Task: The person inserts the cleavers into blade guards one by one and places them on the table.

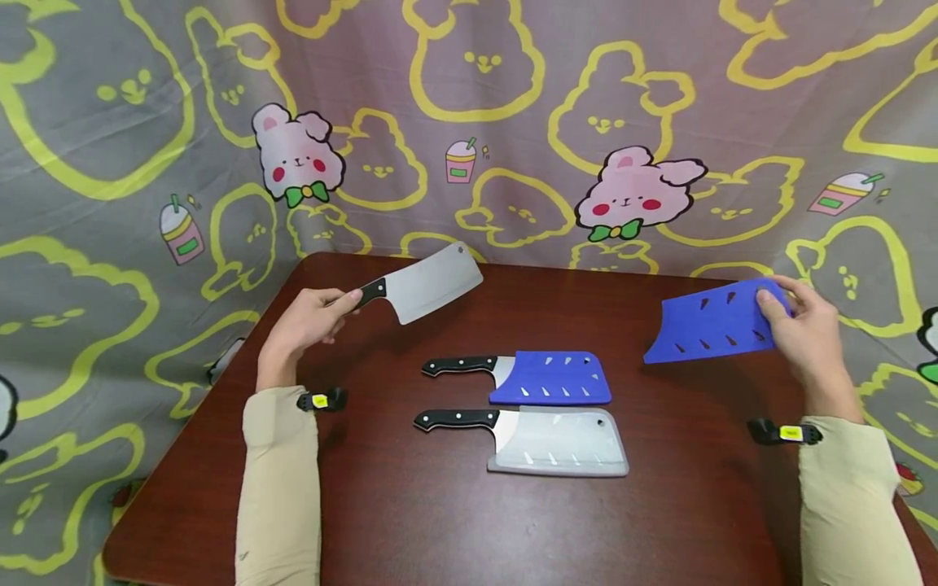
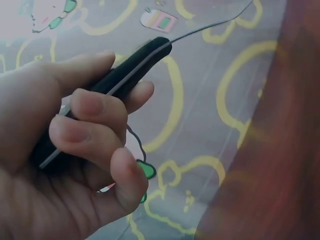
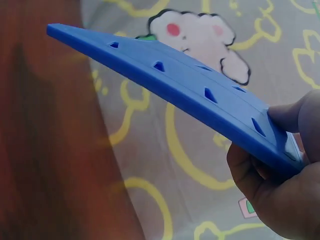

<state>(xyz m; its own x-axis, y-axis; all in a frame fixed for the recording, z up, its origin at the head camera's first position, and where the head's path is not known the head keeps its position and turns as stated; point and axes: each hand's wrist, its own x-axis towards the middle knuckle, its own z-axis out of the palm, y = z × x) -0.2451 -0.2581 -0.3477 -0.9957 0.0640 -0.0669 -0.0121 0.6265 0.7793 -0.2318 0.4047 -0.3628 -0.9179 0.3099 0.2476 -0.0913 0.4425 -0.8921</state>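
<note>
My left hand [image 1: 311,319] grips the black handle of a bare cleaver [image 1: 434,283], held above the table's far left with its blade pointing right. The left wrist view shows the fingers curled round that handle [image 2: 135,67]. At the right, my right hand [image 1: 809,330] pinches the closed end of a blue blade sheath [image 1: 711,321], thumb on top and fingers beneath. Slots run through the sheath, and its wide end faces left toward the cleaver, well apart from it. Between the hands lie a cleaver in a blue sheath [image 1: 553,378] and, nearer, a cleaver in a translucent sheath [image 1: 564,443].
A dark reddish-brown table [image 1: 410,521] carries the two sheathed cleavers, their handles to the left. Behind it and at both sides hangs a curtain [image 1: 513,98] with yellow outlines and pink bears. A black strap with a yellow tag [image 1: 322,400] sits at the left wrist.
</note>
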